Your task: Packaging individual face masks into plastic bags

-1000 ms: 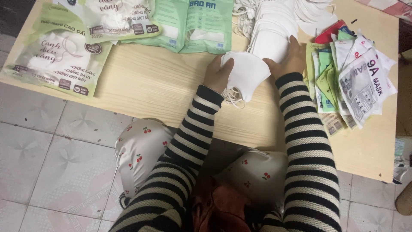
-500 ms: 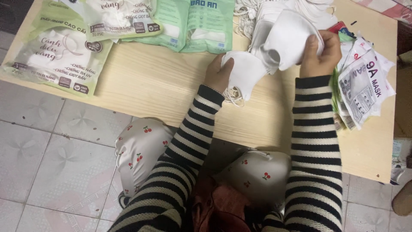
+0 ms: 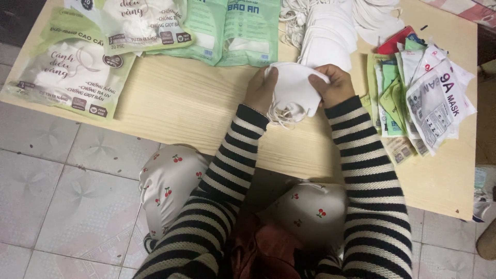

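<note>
Both hands close their grip on one white face mask [image 3: 293, 88], held just above the counter [image 3: 186, 108] near its middle: the left hand [image 3: 261, 90] pinches the mask's left edge with fingers curled over the top, and the right hand [image 3: 335, 85] clamps the right edge, thumb on the front. The mask's thin white ear loops [image 3: 281, 114] dangle in a small tangle under the left hand, touching the wood. Both forearms, in black-and-white striped sleeves, rise from the lower edge of the view and angle inward so that the wrists stand close together, the knuckles turned up toward the camera. Just beyond the hands lies a fanned stack of white masks [image 3: 325, 36], too tightly overlapped to count, with loose loops at its left side. To the right of the right hand sits an overlapping heap of flat empty pouches [image 3: 418, 98], green, white and one red, more than six though the exact number cannot be told. At the far left lie two large filled bags [image 3: 77, 72], white and pale green, each showing white masks through a clear window; beside them, toward the middle, are two mint-green filled packs [image 3: 227, 31] side by side. Below the counter's near edge, the person's two knees in cherry-print cloth rest over a tiled floor [image 3: 51, 196].
</note>
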